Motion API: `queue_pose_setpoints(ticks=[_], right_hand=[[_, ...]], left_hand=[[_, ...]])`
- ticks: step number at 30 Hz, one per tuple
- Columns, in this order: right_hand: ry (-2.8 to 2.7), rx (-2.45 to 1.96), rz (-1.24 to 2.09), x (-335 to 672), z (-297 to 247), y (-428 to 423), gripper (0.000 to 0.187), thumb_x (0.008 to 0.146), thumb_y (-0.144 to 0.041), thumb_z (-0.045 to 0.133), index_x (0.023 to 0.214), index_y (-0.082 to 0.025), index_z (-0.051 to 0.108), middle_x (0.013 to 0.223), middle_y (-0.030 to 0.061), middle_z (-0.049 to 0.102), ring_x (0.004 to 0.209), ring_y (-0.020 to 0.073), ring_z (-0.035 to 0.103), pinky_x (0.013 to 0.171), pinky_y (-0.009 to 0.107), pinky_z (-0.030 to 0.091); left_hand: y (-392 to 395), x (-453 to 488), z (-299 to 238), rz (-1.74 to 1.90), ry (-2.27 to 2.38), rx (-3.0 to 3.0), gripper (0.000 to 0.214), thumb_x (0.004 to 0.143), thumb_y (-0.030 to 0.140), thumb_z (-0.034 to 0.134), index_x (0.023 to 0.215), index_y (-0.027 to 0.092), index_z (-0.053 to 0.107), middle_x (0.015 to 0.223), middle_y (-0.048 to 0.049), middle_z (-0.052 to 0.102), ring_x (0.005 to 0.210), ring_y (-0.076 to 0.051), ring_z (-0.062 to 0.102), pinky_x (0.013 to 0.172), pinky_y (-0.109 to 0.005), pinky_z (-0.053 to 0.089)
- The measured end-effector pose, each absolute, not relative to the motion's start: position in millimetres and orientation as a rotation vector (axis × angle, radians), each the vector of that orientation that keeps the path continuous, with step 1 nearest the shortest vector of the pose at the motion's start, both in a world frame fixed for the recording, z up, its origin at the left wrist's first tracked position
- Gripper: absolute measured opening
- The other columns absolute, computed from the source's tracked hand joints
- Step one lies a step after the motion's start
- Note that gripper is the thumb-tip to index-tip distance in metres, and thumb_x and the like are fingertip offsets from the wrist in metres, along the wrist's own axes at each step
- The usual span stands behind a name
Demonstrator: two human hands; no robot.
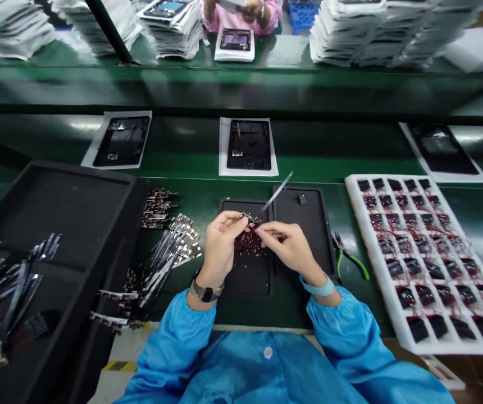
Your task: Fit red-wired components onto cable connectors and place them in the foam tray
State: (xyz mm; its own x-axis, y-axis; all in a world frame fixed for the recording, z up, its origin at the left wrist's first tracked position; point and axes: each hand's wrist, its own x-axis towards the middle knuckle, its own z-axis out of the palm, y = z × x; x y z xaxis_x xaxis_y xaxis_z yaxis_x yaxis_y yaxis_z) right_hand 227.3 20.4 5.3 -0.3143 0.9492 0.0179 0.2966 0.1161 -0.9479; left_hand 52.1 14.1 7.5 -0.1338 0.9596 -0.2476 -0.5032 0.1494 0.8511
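Over a black tray (250,283), my left hand (221,238) pinches a small circuit board with a long grey flex cable (278,189) sticking up to the right. My right hand (288,242) has thumb and forefinger pressed together close to the board; what lies between them is too small to make out. Beneath both hands sits a heap of tiny parts with dark red wires (250,246). Left of my left hand lies a pile of flex cables with small boards (174,247). A second black tray (304,224) beside the first holds a small dark block (302,199).
Green-handled cutters (351,259) lie right of the trays, beside a white foam tray (361,210) of wired black parts. A large black bin (85,185) stands left. Black device housings (250,146) rest on white sheets behind. Across the bench sits a person in pink sleeves (269,17).
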Motion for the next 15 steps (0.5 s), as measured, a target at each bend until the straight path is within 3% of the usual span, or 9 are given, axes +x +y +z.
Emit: queue_pose_setpoints(ticks=[4,15], right_hand=[[-1.715,-1.217,1.222,226.3,9.4,19.4,0.025,0.097,-0.04,0.067,0.093,-0.018,0.077,0.069,0.0036,0.072,0.055,0.016,0.06,0.053,0.028,0.044],[-1.569,-1.219,1.362,227.9,13.2,17.5,0.029,0.095,-0.045,0.069,0.084,-0.018,0.075,0.065,0.0034,0.07,0.057,0.0165,0.061,0.053,0.028,0.045]], left_hand=[[14.3,56.0,5.0,1.341,1.058,0.544,0.024,0.072,0.025,0.088,0.086,0.016,0.072,0.088,-0.003,0.074,0.081,-0.012,0.067,0.083,-0.026,0.052],[11.3,58.2,2.6,1.248,1.027,0.492,0.028,0.069,0.024,0.091,0.087,0.016,0.072,0.076,-0.0008,0.072,0.068,-0.01,0.064,0.069,-0.022,0.05]])
